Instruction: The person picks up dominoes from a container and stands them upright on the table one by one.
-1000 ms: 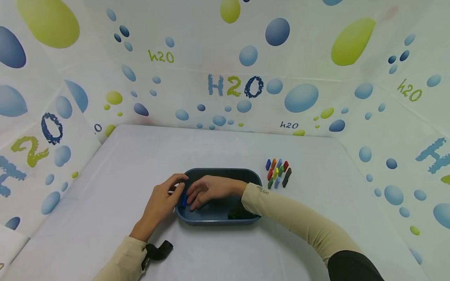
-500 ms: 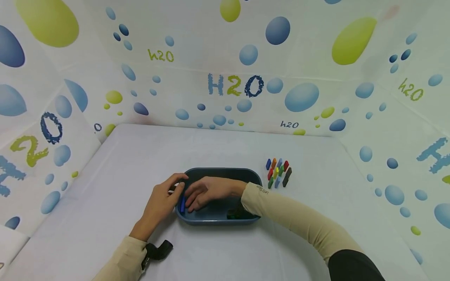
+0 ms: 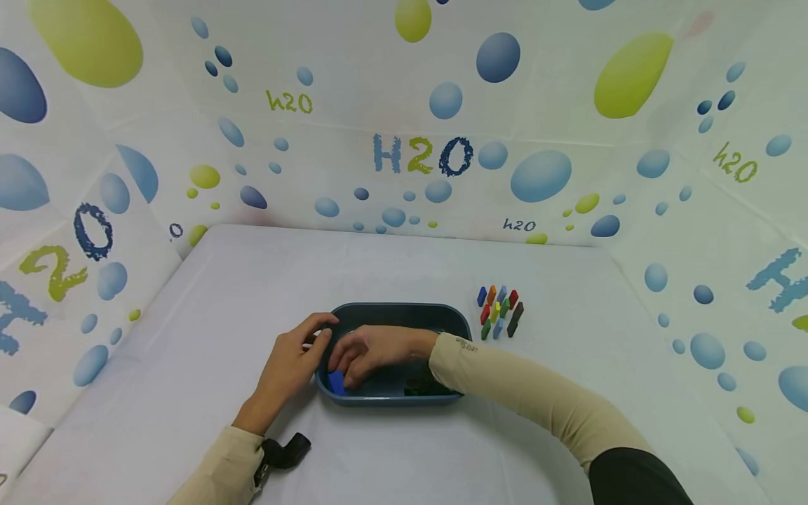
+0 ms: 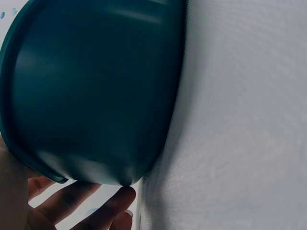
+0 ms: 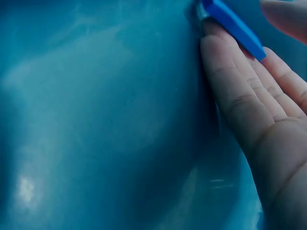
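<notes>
In the head view my left hand (image 3: 290, 358) holds the left end of a dark blue-green plastic tub (image 3: 404, 305), thumb and forefinger at its rim. The left wrist view shows its fingers (image 4: 100, 215) against the tub's outer wall. My right hand (image 3: 381, 348) reaches down inside the tub at its left end. A thin flat blue block (image 3: 337, 383) is at its fingertips, near the front left corner. In the right wrist view the fingers lie nearly straight against the blue block (image 5: 237, 28), with the thumb held apart.
Several small coloured blocks (image 3: 495, 311) stand in short rows on the white table (image 3: 404, 456), right of the tub. A black device (image 3: 287, 451) is strapped at the left wrist. The right forearm crosses the tub's right end. A printed curtain (image 3: 353, 119) surrounds the table.
My right hand has moved slightly toward the tub's front left corner. The blue block has shifted that way too and now shows its broad face. The left hand has stayed in place.
</notes>
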{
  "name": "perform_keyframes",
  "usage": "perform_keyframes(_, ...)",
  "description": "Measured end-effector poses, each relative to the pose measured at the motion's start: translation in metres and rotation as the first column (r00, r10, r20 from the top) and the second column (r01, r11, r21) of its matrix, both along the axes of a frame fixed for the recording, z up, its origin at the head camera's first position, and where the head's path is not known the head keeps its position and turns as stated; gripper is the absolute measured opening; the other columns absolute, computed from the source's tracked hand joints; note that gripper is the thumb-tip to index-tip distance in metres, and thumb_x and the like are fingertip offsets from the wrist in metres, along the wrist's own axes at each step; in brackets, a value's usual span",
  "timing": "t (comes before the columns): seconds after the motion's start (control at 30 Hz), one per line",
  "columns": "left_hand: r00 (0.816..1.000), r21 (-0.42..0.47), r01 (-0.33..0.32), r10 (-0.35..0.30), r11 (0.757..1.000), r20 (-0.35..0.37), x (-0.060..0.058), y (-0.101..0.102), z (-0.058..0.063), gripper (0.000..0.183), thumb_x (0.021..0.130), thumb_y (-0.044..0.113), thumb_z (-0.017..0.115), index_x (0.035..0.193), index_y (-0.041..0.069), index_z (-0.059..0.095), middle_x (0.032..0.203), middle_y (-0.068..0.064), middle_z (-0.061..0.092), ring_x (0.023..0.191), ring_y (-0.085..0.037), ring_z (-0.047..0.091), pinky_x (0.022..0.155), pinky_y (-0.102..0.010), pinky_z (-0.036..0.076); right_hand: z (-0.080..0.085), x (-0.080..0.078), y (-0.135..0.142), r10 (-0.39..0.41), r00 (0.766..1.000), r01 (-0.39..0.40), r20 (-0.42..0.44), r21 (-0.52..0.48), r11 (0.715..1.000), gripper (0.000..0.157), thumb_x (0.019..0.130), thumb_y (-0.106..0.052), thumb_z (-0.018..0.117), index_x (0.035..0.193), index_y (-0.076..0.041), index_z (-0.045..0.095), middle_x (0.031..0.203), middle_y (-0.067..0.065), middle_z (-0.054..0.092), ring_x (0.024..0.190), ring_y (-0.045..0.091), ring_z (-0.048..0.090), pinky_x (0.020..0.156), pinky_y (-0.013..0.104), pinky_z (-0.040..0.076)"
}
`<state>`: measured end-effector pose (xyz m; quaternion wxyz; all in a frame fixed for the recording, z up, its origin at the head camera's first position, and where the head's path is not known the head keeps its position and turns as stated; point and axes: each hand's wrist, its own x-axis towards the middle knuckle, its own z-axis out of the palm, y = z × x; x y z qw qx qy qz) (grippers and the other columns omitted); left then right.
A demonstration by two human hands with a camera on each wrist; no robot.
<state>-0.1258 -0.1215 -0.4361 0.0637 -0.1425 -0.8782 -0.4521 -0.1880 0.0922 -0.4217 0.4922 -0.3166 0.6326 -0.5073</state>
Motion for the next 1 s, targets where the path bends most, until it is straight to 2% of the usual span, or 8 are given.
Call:
perform_keyframes(0.13, 1.0, -0.008, 0.005, -0.005, 1.0, -0.007, -0.001, 0.0, 0.0, 0.021, 0.109, 0.021, 0.057, 0.128, 0.02, 0.067, 0.126, -0.016, 0.07, 0.094, -0.034, 0.073, 0.072, -0.049, 0.06, 0.002, 0.001, 0.002, -0.004, 1.0, 0.004, -0.012, -0.004, 1.0, 0.031, 0.094, 0.007, 0.068, 0.125, 0.004, 0.063, 0.106, 0.012, 0.073, 0.092, 0.02, 0.069, 0.091, 0.036, 0.056)
perform_keyframes(0.33, 1.0, -0.005, 0.014, -0.014, 1.0, -0.012, -0.001, 0.001, 0.001, 0.022, 0.109, 0.021, 0.056, 0.128, 0.02, 0.067, 0.128, -0.016, 0.07, 0.094, -0.032, 0.074, 0.073, -0.049, 0.059, 0.006, 0.003, 0.004, 0.026, 0.992, -0.027, -0.121, -0.01, 1.0, 0.026, 0.092, 0.008, 0.07, 0.118, 0.005, 0.066, 0.102, 0.009, 0.075, 0.093, 0.017, 0.071, 0.091, 0.033, 0.056)
perform_keyframes(0.7, 1.0, -0.001, 0.012, -0.012, 1.0, 0.0, 0.0, 0.003, 0.002, 0.022, 0.109, 0.021, 0.057, 0.128, 0.02, 0.067, 0.127, -0.016, 0.07, 0.095, -0.034, 0.073, 0.075, -0.051, 0.06, 0.011, 0.001, 0.01, 0.044, 0.942, -0.061, -0.333, -0.04, 0.997, 0.018, 0.093, 0.002, 0.075, 0.111, -0.002, 0.075, 0.103, 0.0, 0.074, 0.091, 0.017, 0.069, 0.084, 0.034, 0.057)
perform_keyframes(0.87, 1.0, 0.0, 0.009, -0.009, 1.0, -0.008, 0.0, 0.003, 0.002, 0.022, 0.109, 0.021, 0.057, 0.128, 0.019, 0.068, 0.125, -0.015, 0.071, 0.093, -0.034, 0.074, 0.074, -0.05, 0.06, 0.019, 0.0, 0.017, 0.005, 0.919, -0.05, -0.393, -0.103, 0.993, 0.015, 0.094, -0.001, 0.075, 0.109, -0.003, 0.075, 0.102, 0.0, 0.073, 0.091, 0.019, 0.068, 0.085, 0.036, 0.057)
perform_keyframes(1.0, 1.0, 0.001, 0.003, -0.003, 1.0, -0.009, 0.0, 0.002, 0.001, 0.021, 0.109, 0.02, 0.058, 0.128, 0.019, 0.067, 0.126, -0.015, 0.071, 0.094, -0.034, 0.074, 0.077, -0.052, 0.06, 0.029, 0.0, 0.024, -0.053, 0.912, -0.009, -0.406, -0.149, 0.989, 0.013, 0.095, -0.003, 0.074, 0.108, -0.003, 0.074, 0.102, 0.002, 0.073, 0.087, 0.021, 0.067, 0.082, 0.037, 0.058)
